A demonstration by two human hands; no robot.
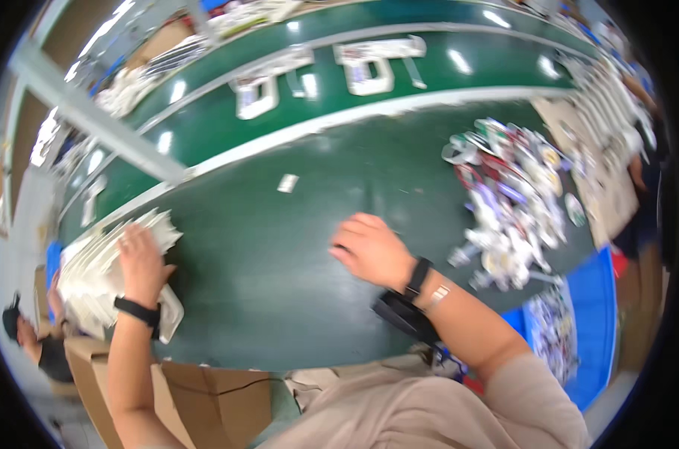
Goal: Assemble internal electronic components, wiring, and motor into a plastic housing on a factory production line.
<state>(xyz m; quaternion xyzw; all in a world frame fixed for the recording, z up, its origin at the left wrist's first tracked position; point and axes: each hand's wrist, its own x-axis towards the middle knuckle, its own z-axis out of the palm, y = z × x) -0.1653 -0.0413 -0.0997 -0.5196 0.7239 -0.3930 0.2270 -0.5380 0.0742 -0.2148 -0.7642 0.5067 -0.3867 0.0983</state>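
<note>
My left hand [143,263] rests on a row of white plastic pieces [93,269] stacked close together at the left of the green table. Its fingers are stretched over them, with the thumb apart toward the right. Over the middle of the table is my right hand [373,251], fingers curled in toward the thumb. Whatever may be inside those fingers is hidden. A small white piece [287,182] lies on the table beyond my hands.
To the right is a heap of small mixed parts [511,202], some bagged. A blue bin [590,322] holds more below it. Two white frames [369,66] lie on the green belt beyond the ledge. Cardboard boxes [220,393] stand at the near left; people are at both sides.
</note>
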